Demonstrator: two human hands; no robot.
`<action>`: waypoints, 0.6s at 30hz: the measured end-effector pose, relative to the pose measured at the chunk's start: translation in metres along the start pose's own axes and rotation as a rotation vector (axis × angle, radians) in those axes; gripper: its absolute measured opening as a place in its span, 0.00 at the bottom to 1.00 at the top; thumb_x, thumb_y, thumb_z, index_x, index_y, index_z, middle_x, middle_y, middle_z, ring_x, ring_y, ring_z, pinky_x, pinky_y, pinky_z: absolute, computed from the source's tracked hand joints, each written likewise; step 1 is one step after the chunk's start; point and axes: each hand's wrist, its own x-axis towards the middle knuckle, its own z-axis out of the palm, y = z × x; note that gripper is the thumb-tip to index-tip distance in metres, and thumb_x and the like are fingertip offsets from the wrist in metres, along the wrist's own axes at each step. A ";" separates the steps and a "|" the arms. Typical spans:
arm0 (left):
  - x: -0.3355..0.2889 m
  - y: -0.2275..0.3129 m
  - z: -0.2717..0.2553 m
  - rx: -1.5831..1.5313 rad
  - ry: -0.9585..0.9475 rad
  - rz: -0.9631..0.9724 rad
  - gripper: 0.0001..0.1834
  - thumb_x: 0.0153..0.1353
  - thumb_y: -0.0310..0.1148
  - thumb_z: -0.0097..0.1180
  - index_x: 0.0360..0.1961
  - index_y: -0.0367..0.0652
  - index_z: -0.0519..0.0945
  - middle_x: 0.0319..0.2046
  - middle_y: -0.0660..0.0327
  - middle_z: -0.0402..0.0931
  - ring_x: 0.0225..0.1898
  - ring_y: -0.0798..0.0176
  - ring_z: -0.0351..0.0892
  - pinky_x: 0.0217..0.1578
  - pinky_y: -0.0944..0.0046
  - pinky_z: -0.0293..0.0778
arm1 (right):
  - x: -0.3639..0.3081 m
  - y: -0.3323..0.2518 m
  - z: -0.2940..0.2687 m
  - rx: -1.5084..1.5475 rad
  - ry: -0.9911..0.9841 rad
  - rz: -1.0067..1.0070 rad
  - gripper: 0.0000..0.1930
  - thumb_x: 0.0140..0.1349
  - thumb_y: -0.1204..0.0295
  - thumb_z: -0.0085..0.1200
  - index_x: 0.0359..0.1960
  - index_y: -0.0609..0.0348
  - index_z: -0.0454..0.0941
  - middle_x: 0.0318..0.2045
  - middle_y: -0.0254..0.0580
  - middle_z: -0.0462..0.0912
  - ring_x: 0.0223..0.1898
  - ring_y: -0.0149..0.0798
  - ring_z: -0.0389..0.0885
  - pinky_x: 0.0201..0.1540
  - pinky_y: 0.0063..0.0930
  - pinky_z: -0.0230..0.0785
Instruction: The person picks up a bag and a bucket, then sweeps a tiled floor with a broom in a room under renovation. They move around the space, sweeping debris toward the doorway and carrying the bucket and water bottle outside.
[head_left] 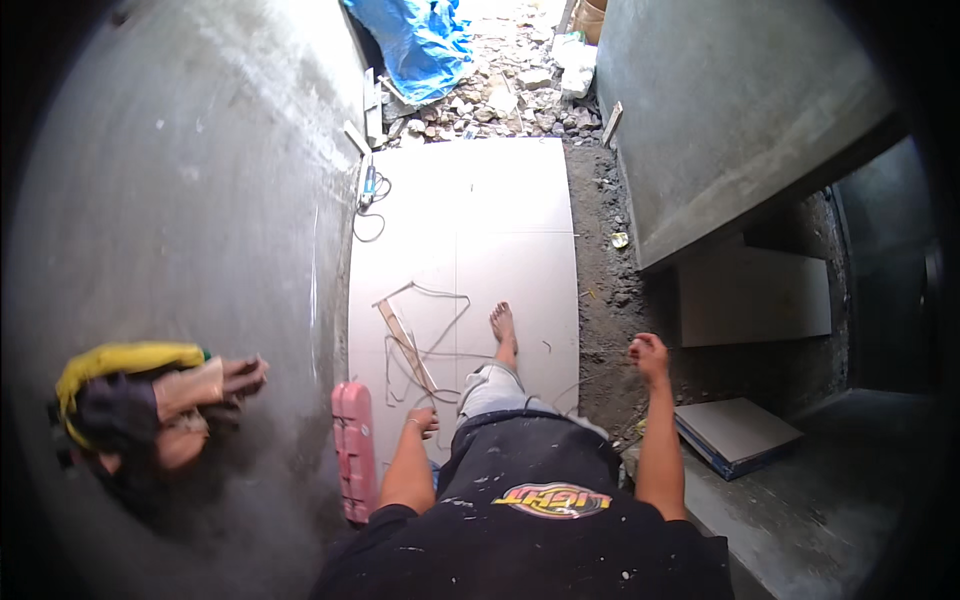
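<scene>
My left hand (425, 420) hangs low beside my body, its fingers curled. It is close to the near end of a thin wooden strip (405, 343) with grey cord (462, 312) trailing around it. Whether the cord passes into the hand cannot be made out. My right hand (651, 357) is raised on my other side, above the dirt strip. Its fingers are bent in toward the thumb, and anything between them is too small to name. A long pink case (353, 450) stands by my left forearm. My bare foot (503, 325) rests on large white floor tiles (510, 190).
Grey walls (200, 220) close in on both sides. A corded blue tool (369, 185) lies at the left wall. Rubble (505, 95) and a blue tarp (415, 45) are ahead. Stacked tiles (738, 435) and a board (755, 295) lie right. A yellow and dark bundle (130, 390) is left.
</scene>
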 end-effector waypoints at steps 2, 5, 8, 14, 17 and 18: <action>0.019 0.068 -0.008 0.026 -0.026 -0.020 0.16 0.68 0.43 0.52 0.51 0.47 0.79 0.36 0.62 0.84 0.28 0.64 0.83 0.26 0.56 0.74 | 0.031 -0.023 0.011 -0.169 0.021 0.138 0.03 0.66 0.73 0.57 0.36 0.58 0.81 0.23 0.36 0.82 0.24 0.30 0.79 0.29 0.30 0.73; 0.047 0.186 -0.022 0.087 -0.145 0.104 0.21 0.70 0.40 0.49 0.61 0.48 0.77 0.40 0.60 0.85 0.34 0.64 0.84 0.30 0.58 0.76 | 0.032 -0.021 0.008 -0.775 0.060 0.311 0.07 0.64 0.70 0.59 0.33 0.60 0.83 0.24 0.37 0.85 0.26 0.32 0.83 0.31 0.32 0.76; 0.072 0.324 -0.033 0.155 -0.103 0.396 0.18 0.69 0.37 0.49 0.50 0.35 0.81 0.36 0.56 0.84 0.31 0.62 0.84 0.27 0.61 0.76 | 0.014 -0.010 0.009 -0.599 0.195 0.627 0.07 0.63 0.68 0.60 0.33 0.58 0.84 0.26 0.42 0.86 0.29 0.39 0.86 0.31 0.35 0.77; 0.070 0.593 -0.053 0.084 0.011 0.638 0.15 0.67 0.35 0.56 0.46 0.33 0.81 0.31 0.57 0.83 0.29 0.64 0.82 0.34 0.63 0.80 | 0.053 -0.041 0.060 -0.231 0.263 1.203 0.07 0.61 0.71 0.57 0.33 0.55 0.88 0.29 0.43 0.87 0.29 0.41 0.87 0.28 0.38 0.77; 0.056 0.696 -0.056 0.173 0.072 0.651 0.14 0.67 0.35 0.57 0.46 0.34 0.82 0.32 0.56 0.84 0.32 0.64 0.83 0.36 0.64 0.81 | 0.152 -0.071 0.101 -0.637 -0.134 0.902 0.08 0.57 0.69 0.59 0.32 0.54 0.89 0.28 0.43 0.87 0.28 0.38 0.87 0.30 0.36 0.77; 0.051 0.722 -0.058 0.260 0.097 0.640 0.14 0.66 0.35 0.57 0.45 0.35 0.83 0.32 0.56 0.85 0.33 0.64 0.84 0.37 0.63 0.81 | 0.197 -0.085 0.116 -0.834 -0.308 0.685 0.08 0.56 0.68 0.59 0.31 0.54 0.89 0.27 0.43 0.87 0.27 0.37 0.87 0.30 0.36 0.77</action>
